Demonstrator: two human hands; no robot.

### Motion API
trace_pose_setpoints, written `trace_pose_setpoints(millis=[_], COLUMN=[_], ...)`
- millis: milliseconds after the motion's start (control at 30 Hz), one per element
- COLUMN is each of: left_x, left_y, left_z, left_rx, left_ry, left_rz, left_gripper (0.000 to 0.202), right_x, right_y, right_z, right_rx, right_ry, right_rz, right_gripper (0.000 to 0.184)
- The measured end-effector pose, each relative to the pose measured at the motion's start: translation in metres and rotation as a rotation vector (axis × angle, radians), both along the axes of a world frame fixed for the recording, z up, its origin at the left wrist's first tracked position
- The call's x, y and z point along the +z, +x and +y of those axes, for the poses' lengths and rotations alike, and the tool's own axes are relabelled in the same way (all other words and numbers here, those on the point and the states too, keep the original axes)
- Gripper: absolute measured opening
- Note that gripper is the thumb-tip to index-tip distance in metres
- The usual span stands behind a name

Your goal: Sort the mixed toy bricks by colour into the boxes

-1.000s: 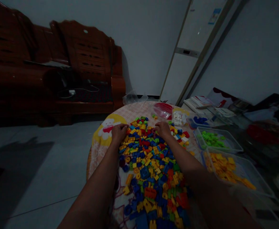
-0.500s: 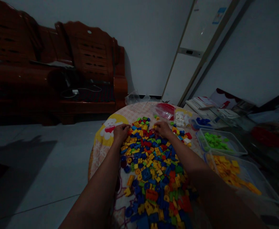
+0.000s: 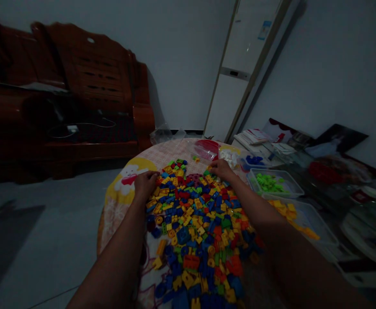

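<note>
A broad heap of colourful toy building bricks (image 3: 191, 210) in yellow, blue, red, green and orange covers the middle of the round table. My left hand (image 3: 145, 184) rests at the heap's far left edge, fingers bent and close together against the bricks. What lies between those fingertips is too small and dark to make out. On the far right side of the heap, my right hand (image 3: 222, 170) has its fingers curled down, fingertips at small green and yellow bricks. Whether it grips one is hidden. Wheel-like round pieces lie among the bricks.
Right of the heap stand clear plastic boxes: one with blue pieces (image 3: 254, 160), one with green pieces (image 3: 271, 183), one with yellow-orange pieces (image 3: 292, 216). A bag of white pieces (image 3: 229, 158) and a red-and-clear package (image 3: 205, 149) lie at the back. A wooden sofa (image 3: 101, 86) stands beyond.
The camera view has swung right, so the room appears shifted left. My hands have moved farther apart, and a patterned patch of tablecloth now shows between them at the heap's back.
</note>
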State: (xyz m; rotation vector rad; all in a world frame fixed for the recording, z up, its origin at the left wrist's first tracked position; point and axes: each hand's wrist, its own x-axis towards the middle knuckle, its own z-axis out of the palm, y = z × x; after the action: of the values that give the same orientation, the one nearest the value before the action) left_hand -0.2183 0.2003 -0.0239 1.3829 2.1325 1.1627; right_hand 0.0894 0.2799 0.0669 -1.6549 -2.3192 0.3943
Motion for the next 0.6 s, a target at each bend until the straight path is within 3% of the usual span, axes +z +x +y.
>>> trace_pose_setpoints(millis=[300,433,600], left_x=[0.000,0.000,0.003], left_y=[0.001,0.001,0.001], left_z=[-0.001,-0.001,-0.003], left_rx=[0.014,0.008,-0.015], left_ry=[0.001,0.007,-0.003], left_rz=[0.000,0.006,0.021], left_gripper=[0.034,0.035,0.034], right_x=[0.006,0.002,-0.008], right_y=[0.029,0.025,-0.006], right_z=[-0.008,-0.006,-0.001], right_rx=[-0.035,-0.028,0.034], right_ry=[-0.194,-0.125,0.017], right_rz=[-0.126,-0.136,-0.097], right_gripper=[0.020,0.027,0.037])
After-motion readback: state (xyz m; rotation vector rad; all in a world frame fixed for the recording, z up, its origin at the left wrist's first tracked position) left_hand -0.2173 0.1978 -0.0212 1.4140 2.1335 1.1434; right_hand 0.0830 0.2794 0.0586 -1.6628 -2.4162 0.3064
